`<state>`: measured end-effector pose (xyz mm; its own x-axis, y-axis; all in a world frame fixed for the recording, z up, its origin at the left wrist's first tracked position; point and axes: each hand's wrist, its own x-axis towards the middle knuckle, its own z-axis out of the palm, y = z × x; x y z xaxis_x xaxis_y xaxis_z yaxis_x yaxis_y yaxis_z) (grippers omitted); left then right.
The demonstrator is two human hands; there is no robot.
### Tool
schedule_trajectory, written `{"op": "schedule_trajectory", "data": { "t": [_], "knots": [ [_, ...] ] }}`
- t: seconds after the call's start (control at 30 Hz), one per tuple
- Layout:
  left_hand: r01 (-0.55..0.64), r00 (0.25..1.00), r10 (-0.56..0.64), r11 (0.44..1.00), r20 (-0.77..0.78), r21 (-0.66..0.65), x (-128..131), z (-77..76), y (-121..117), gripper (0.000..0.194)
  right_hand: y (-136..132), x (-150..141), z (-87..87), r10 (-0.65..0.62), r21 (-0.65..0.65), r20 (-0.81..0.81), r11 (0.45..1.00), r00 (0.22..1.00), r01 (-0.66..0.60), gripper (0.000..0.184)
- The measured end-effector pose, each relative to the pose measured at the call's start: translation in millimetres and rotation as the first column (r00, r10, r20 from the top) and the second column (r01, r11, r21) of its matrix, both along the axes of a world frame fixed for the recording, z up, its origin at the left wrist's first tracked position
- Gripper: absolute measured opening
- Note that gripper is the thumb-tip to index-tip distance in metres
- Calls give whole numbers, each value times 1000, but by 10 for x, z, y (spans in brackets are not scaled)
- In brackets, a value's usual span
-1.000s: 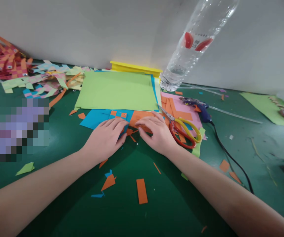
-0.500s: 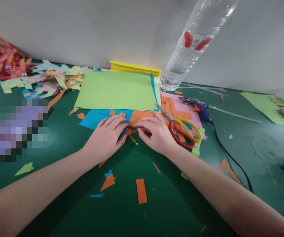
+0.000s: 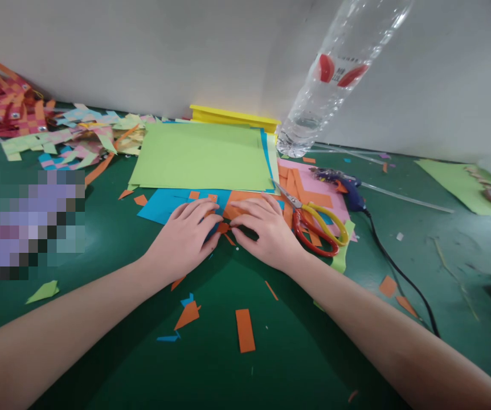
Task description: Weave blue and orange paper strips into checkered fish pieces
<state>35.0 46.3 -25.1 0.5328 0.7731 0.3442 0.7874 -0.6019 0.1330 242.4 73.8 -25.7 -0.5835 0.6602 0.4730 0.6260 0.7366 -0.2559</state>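
Note:
In the head view both hands meet over a small orange paper piece [image 3: 224, 228], just in front of the stacked sheets. My left hand [image 3: 185, 230] has curled fingers, with thumb and fingertips at the piece's left side. The thumb and forefinger of my right hand [image 3: 266, 230] pinch its right edge. Part of the piece is hidden by the fingers. Under and behind the hands lie a blue sheet [image 3: 158, 206] and an orange sheet [image 3: 239, 199]. Red-and-yellow-handled scissors [image 3: 314, 219] rest beside my right hand, blades pointing up and left.
Green paper [image 3: 203, 156] is stacked behind the hands. A clear plastic bottle [image 3: 335, 85] stands by the wall, right of a yellow folded strip [image 3: 232, 118]. A glue gun [image 3: 348, 188] trails its cord rightward. Woven paper pieces [image 3: 6, 105] and orange scraps [image 3: 245, 330] lie about.
My right thumb and forefinger have closed together and moved slightly left onto the orange piece. My left hand has barely moved.

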Motion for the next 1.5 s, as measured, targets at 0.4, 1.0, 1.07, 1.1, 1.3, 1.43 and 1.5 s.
{"op": "schedule_trajectory", "data": {
  "t": [0.4,1.0,1.07,1.1,1.3,1.43,1.5],
  "knots": [
    [13,1000,-13,1000,10,-15,7,-5,10,23,4,4,-20,-22,-6,17,1000,1000,22,16],
    [2,1000,-2,999,-9,-50,7,-41,15,34,36,11,-82,-134,-2,-24,991,991,134,22],
    [2,1000,-2,999,-5,-47,5,-50,14,35,41,15,-88,-136,-10,-30,991,990,136,22],
    [1,1000,-2,999,-5,-44,5,-53,13,35,44,17,-91,-140,-12,-34,990,990,139,23],
    [-10,1000,10,999,12,-42,10,-34,4,34,54,22,-92,-149,-26,-77,989,986,147,21],
    [-4,998,6,999,61,-42,14,-7,2,38,47,21,-59,-165,-80,-112,985,980,156,6],
    [11,997,-8,999,79,-46,17,5,1,40,44,22,-41,-174,-103,-114,981,978,163,5]
  ]
}}
